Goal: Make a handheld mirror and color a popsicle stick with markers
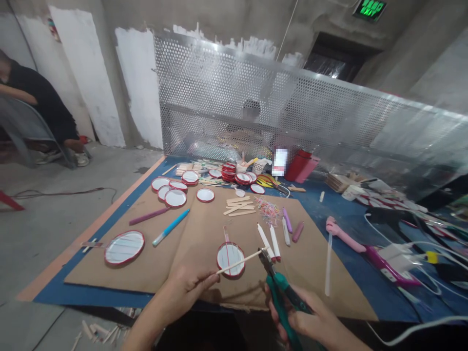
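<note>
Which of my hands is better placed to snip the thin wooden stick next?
Probably your right hand: it holds the teal-handled metal pliers, whose jaws are at the far end of the thin wooden stick. Your left hand grips the near end, so it looks better suited to steadying.

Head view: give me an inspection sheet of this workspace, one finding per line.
Surface: blue tabletop with a brown cardboard sheet on it.
Job's things: thin stick above a red-rimmed disc; green-handled cutters at its far end.
Clutter: white markers, craft sticks and coloured scraps on the cardboard; offcuts on the floor.
Hands: left hand pinches the stick; right hand grips the cutters.
Cables: white cable at right; dark cord on the floor.
Surroundings: perforated metal screen behind; seated person at left.
</note>
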`<state>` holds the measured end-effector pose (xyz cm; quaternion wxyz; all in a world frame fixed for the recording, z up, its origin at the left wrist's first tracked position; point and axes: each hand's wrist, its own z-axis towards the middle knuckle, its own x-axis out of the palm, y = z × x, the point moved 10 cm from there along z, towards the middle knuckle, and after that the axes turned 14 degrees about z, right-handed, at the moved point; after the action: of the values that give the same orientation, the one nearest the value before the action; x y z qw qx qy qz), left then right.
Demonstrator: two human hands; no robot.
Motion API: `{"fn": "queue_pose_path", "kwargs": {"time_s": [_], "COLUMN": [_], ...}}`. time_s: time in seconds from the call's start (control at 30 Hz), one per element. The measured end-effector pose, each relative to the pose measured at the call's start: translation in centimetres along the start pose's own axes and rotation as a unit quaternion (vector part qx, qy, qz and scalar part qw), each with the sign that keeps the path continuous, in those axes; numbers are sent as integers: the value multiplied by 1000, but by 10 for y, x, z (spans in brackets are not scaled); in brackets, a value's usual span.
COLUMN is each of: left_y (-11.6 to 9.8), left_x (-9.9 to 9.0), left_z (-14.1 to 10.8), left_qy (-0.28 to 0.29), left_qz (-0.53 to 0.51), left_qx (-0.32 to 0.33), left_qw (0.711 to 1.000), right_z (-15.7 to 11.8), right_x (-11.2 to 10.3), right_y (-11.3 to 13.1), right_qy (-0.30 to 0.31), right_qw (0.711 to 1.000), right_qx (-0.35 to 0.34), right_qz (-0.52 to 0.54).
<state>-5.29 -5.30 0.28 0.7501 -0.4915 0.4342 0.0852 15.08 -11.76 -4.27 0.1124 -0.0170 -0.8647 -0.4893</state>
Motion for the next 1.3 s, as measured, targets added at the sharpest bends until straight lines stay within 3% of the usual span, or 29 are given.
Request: {"fn": "queue_pose_path", "kwargs": {"time_s": [0.17,0.37,0.53,0.6,0.63,0.67,0.7,0.77,0.8,0.83,0.93,1.03,1.1,1.17,1.23,1.3], "left_y": [-1,22,25,23,23,24,25,29,32,34,44,55,58,52,39,35], "left_x": [-2,8,15,19,21,23,26,29,28,26,18,8,-5,-21,-31,-36], "left_z": [-5,-4,1,2,2,2,0,-2,-3,-2,-1,-4,-10,-15,-12,-3], "left_qy": [-2,46,72,80,85,90,97,96,81,58,-41,-139,-214,-271,-290,-283], "left_qz": [-25,-137,-265,-290,-298,-304,-311,-327,-340,-359,-429,-441,-363,-221,-70,32], "left_qx": [-29,-111,-144,-141,-143,-146,-151,-159,-159,-158,-166,-183,-189,-176,-150,-156], "left_qw": [999,983,951,943,940,937,933,926,923,918,887,868,887,920,942,946], "right_z": [2,-5,-5,2,5,7,6,-3,-1,4,34,57,67,76,84,91], "right_x": [1,5,33,33,27,17,7,-10,-20,-32,-47,-49,-46,-45,-41,-33], "right_y": [-6,-3,9,26,42,64,88,135,151,163,178,173,168,166,166,166], "right_qy": [43,94,184,144,89,13,-75,-233,-286,-319,-264,-221,-217,-220,-209,-177], "right_qw": [999,995,982,986,978,951,900,757,704,679,691,718,731,743,750,755], "right_qx": [22,29,5,-65,-123,-194,-259,-365,-367,-355,-309,-236,-200,-183,-191,-211], "right_qz": [10,24,35,-58,-143,-241,-343,-489,-536,-559,-598,-616,-615,-606,-598,-595]}}
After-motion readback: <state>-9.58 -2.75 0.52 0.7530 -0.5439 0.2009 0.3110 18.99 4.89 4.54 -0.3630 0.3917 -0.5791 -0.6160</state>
